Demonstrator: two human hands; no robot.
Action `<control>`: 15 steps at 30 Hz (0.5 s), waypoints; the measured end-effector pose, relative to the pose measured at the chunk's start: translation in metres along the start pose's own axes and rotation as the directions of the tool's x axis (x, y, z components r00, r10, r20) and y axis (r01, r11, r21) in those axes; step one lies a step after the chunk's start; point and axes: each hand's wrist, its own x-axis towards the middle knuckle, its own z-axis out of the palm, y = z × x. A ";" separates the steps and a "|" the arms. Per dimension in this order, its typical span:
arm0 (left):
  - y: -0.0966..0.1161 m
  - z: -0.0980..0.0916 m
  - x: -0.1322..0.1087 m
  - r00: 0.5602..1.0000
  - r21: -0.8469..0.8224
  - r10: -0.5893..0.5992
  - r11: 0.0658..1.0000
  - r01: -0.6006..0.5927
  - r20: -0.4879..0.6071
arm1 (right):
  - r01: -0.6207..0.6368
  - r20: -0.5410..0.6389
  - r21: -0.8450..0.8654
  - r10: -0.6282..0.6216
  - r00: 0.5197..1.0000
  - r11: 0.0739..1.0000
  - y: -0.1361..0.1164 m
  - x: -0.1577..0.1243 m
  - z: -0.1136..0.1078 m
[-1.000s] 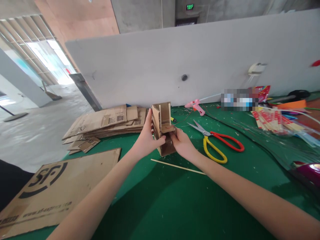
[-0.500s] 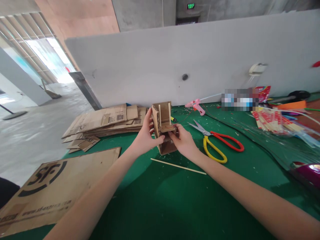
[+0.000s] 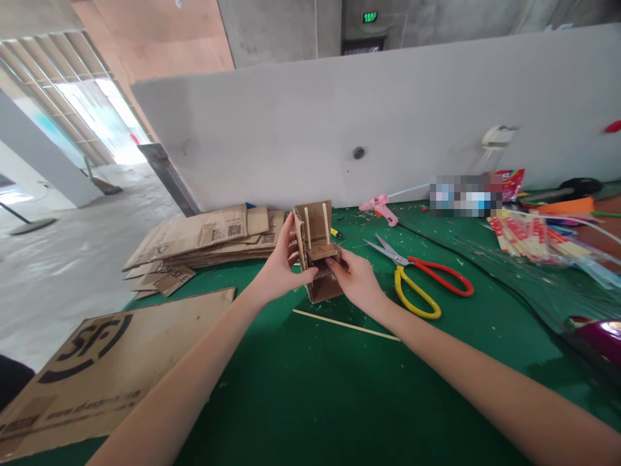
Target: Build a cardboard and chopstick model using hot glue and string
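Note:
Between my two hands is a small cardboard structure [image 3: 317, 220] with a back wall, a side wall and a shelf-like piece across its middle. Two thin wooden sticks [image 3: 307, 228] stand upright on that middle piece. My left hand [image 3: 286, 268] grips the left wall, thumb at the front and fingers along the outer side. My right hand [image 3: 356, 275] pinches the right edge of the middle piece; some of its fingertips are hidden behind the cardboard. Below, a loose wooden stick [image 3: 339, 322] lies on the green table [image 3: 310, 401].
Scissors [image 3: 402, 262] with red and yellow handles lie to the right, a pink glue gun [image 3: 381, 208] behind them. Stacked cardboard [image 3: 204, 236] and a flat printed sheet [image 3: 121, 362] occupy the left. Bagged sticks [image 3: 524, 239] lie far right, before a white partition [image 3: 291, 142].
The cardboard structure has tilted slightly, so its two sticks lean more to the left at the top. Both hands keep their hold; the whole view has shifted a little.

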 end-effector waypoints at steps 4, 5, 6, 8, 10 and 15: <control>0.003 -0.001 0.002 0.996 0.002 -0.038 0.999 0.038 -0.075 | 0.016 0.020 0.003 -0.016 1.000 1.000 -0.003 0.002 -0.002; 0.004 -0.001 0.003 0.993 -0.008 -0.059 0.998 0.058 -0.099 | 0.014 0.044 0.015 -0.015 0.999 1.000 -0.004 0.003 -0.003; 0.005 -0.002 0.003 0.990 -0.021 -0.080 0.997 0.078 -0.118 | 0.008 0.077 0.034 -0.011 0.997 0.999 -0.005 0.004 -0.004; 0.006 -0.004 0.003 0.983 -0.047 -0.115 0.993 0.109 -0.142 | -0.018 0.140 0.086 0.006 0.990 0.996 -0.006 0.007 -0.006; 0.006 -0.007 0.004 0.980 -0.062 -0.125 0.991 0.117 -0.152 | -0.047 0.183 0.142 0.021 0.983 0.989 -0.004 0.008 -0.007; 0.005 -0.012 0.005 0.971 -0.072 -0.146 0.988 0.134 -0.190 | -0.106 0.261 0.234 0.042 0.964 0.966 0.011 0.012 -0.011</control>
